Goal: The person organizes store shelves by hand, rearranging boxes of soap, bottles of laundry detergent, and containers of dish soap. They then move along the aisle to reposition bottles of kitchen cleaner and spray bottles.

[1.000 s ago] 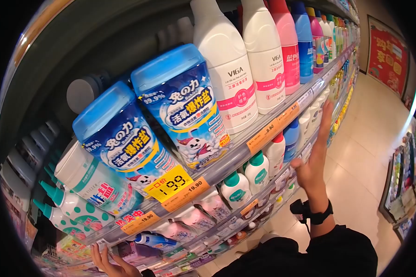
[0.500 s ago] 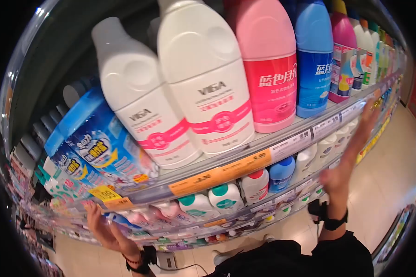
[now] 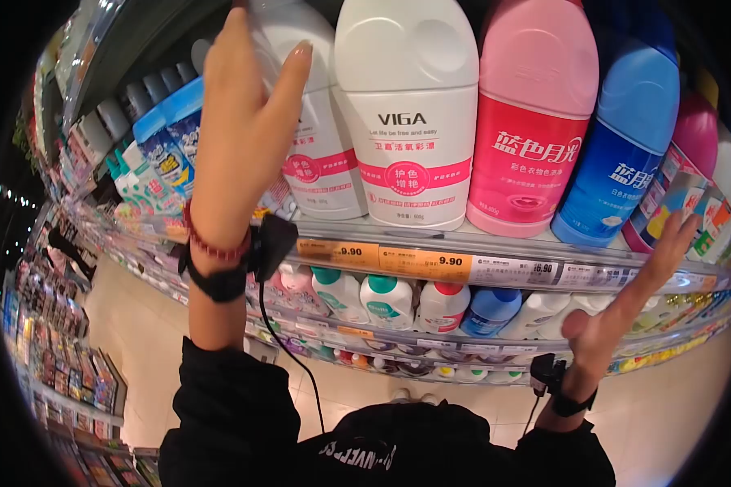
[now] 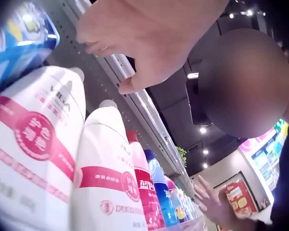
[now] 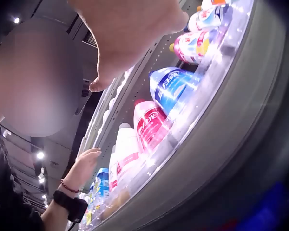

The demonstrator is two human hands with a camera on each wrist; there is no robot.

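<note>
My left hand (image 3: 248, 122) is raised before the left white VIGA bottle (image 3: 329, 162), covering part of it, with the thumb spread from the fingers. In the left wrist view nothing lies between that thumb and the fingers, and the two VIGA bottles stand below the hand (image 4: 149, 38). A second white VIGA bottle (image 3: 418, 105) stands upright beside the first, followed by a pink bottle (image 3: 536, 138) and a blue bottle (image 3: 638, 146). My right hand (image 3: 613, 312), fingers extended and holding nothing, is in front of the shelf edge at the right.
Orange and white price tags (image 3: 422, 261) line the shelf edge (image 3: 365, 231). Blue tubs (image 3: 175, 134) stand at the left, and a magenta bottle (image 3: 694, 138) at the right. Lower shelves hold green-capped bottles (image 3: 386, 300). Tiled floor (image 3: 138, 325) and another product rack (image 3: 73, 373) lie left.
My left hand has risen from the shelf edge at lower left to before the left VIGA bottle. The head view has shifted along the shelf toward the bottles. The right hand stays extended.
</note>
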